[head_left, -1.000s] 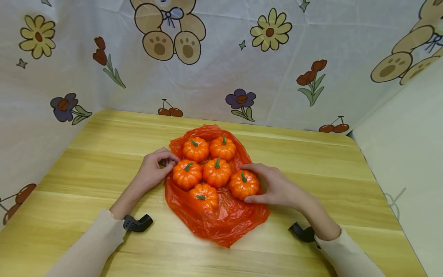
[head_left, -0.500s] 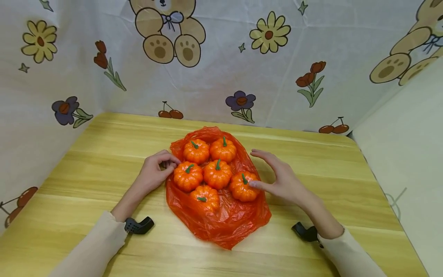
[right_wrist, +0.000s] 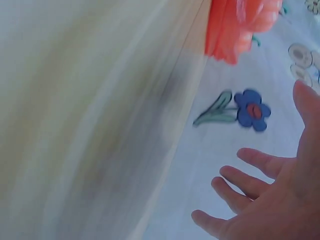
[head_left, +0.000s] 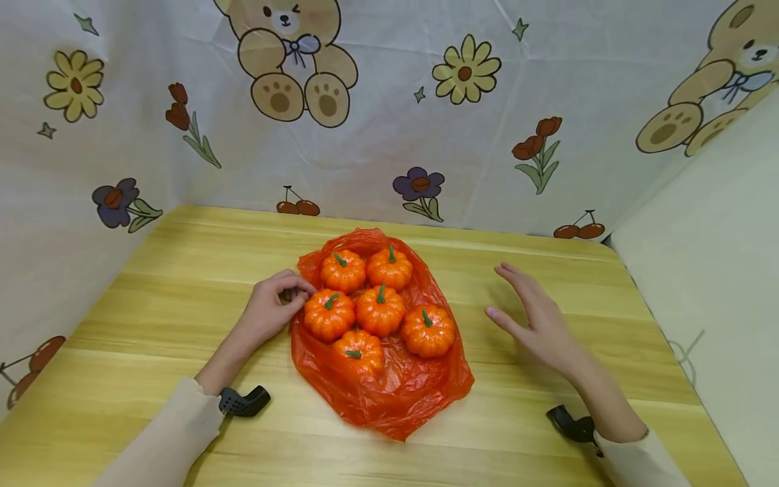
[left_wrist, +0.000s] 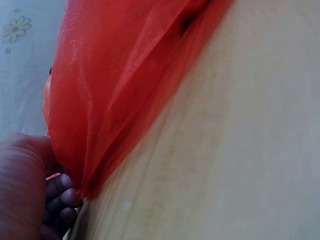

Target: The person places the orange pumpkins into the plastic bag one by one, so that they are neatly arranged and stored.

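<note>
Several small orange pumpkins with green stems lie in a red plastic bag (head_left: 402, 409) spread on the table. One pumpkin (head_left: 428, 331) sits apart from the others on the bag's right side. At the bag's left edge my left hand (head_left: 270, 306) pinches the plastic; the left wrist view shows the thumb and curled fingers of this hand (left_wrist: 25, 185) at a gathered corner of the bag (left_wrist: 110, 85). Off to the right, away from the bag, my right hand (head_left: 540, 325) holds nothing. Its fingers are spread apart in the right wrist view, where the hand (right_wrist: 270, 200) appears low.
The bag lies on a light wooden table (head_left: 182, 270). Behind it hangs a pale cloth (head_left: 365, 149) printed with bears and flowers. A white wall or panel (head_left: 700, 270) borders the right side.
My right hand has let go of the rightmost pumpkin and moved right, away from the bag. The left hand stays at the bag's edge. The head view has tilted up slightly.
</note>
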`<state>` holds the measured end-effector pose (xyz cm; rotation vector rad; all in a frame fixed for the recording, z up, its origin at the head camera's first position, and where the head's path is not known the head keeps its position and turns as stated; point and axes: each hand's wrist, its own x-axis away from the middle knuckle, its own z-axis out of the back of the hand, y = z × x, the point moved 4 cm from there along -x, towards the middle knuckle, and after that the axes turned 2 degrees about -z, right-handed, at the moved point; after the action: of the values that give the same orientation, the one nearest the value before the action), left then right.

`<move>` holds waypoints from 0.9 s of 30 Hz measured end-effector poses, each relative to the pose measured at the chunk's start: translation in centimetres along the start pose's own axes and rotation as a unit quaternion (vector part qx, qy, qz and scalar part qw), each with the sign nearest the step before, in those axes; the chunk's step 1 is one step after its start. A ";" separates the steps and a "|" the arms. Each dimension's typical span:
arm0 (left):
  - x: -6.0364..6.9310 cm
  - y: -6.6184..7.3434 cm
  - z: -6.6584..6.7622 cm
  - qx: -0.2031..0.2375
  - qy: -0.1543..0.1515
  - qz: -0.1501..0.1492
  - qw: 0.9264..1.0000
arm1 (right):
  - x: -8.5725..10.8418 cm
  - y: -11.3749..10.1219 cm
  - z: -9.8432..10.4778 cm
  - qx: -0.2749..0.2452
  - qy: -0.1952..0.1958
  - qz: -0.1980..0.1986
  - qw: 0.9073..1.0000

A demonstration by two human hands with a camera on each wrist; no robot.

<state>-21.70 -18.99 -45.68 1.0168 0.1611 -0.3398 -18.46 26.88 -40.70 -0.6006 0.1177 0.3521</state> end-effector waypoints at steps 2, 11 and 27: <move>0.0 0.0 0.0 0.003 0.002 0.003 1.000 | 0.6 0.7 0.8 0.008 0.008 -0.005 1.000; 0.0 0.0 -0.1 0.006 0.001 0.005 1.000 | 3.9 3.6 3.6 0.026 0.039 -0.026 0.999; 0.0 0.1 0.0 0.000 0.003 0.012 1.000 | 5.4 2.7 2.7 0.032 0.032 -0.025 0.999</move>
<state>-21.63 -19.00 -45.62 1.0182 0.1552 -0.3152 -14.34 32.03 -41.06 -0.5504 0.1751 0.2795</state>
